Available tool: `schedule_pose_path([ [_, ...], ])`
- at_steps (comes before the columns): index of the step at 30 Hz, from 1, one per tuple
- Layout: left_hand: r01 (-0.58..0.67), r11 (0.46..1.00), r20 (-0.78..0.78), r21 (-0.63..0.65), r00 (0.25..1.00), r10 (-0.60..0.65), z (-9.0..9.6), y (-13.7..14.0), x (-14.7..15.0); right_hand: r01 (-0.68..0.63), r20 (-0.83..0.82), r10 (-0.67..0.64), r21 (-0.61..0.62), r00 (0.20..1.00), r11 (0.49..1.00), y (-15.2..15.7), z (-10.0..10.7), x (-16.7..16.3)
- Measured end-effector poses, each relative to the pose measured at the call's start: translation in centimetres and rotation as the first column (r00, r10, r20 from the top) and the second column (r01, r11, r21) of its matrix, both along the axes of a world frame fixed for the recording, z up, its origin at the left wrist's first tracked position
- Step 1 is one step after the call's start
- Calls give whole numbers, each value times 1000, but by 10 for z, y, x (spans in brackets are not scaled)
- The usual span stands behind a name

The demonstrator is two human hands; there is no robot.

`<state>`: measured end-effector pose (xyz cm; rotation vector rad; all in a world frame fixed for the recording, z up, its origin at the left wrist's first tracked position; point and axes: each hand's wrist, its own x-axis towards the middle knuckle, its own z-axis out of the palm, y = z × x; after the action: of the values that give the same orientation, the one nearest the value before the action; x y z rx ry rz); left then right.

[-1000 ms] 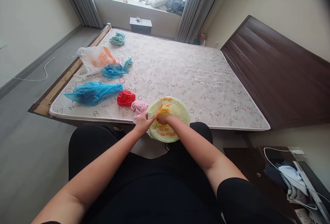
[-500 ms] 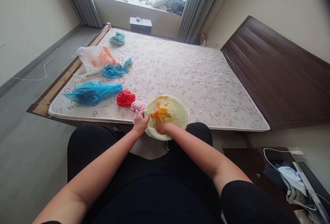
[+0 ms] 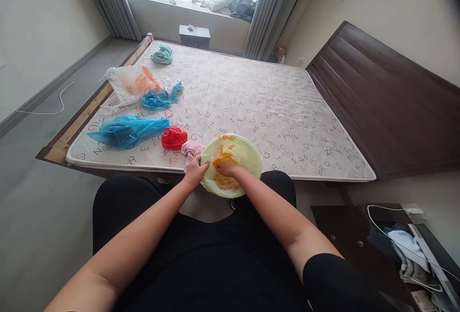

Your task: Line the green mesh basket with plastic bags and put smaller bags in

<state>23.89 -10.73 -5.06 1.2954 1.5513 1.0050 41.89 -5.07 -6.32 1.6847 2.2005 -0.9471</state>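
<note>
A round, pale green tub, a bin or basin (image 3: 247, 154), stands tilted toward me between my knees at the bed's edge. Inside it lies a thin plastic bag with orange print (image 3: 227, 153), bunched up in the middle. My left hand (image 3: 195, 172) is closed on the tub's left rim, thumb on the inner side. Reaching into the tub, my right hand (image 3: 225, 168) has its fingers curled at the orange-printed plastic; the fingertips are partly hidden. A crumpled pink cloth (image 3: 191, 150) touches the area just behind my left hand.
On the bare mattress (image 3: 251, 96) lie a red plastic bundle (image 3: 174, 137), a blue plastic bag (image 3: 127, 131), another blue bag (image 3: 158, 98), a white bag with orange print (image 3: 131, 82) and a green cloth (image 3: 162, 55). A dark cabinet (image 3: 341, 235) stands at right.
My right hand has drawn its spread fingers together and lifted slightly inside the tub, bunching the plastic. My left hand keeps its hold on the rim.
</note>
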Motion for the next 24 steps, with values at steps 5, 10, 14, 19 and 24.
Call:
schedule_pose_path([
  [5, 74, 997, -13, 7, 997, -74, 4, -4, 2, 7, -25, -4, 102, 1000, 995, 16, -5, -4],
  [10, 58, 998, -89, 37, 995, -54, 6, -6, 5, 54, 23, -58, 153, 998, 987, 4, -26, -4],
  [14, 56, 998, -89, 41, 995, -52, 4, -7, 4, 72, 132, -84, 91, 988, 993, -2, -45, -4],
  [19, 58, 998, -19, 17, 998, -58, 2, -4, 3, 88, 179, -76, -60, 981, 994, -1, -51, -2],
  [24, 52, 998, 74, -20, 996, -51, 4, -2, 2, 93, 204, -68, -118, 977, 989, 2, -32, -7],
])
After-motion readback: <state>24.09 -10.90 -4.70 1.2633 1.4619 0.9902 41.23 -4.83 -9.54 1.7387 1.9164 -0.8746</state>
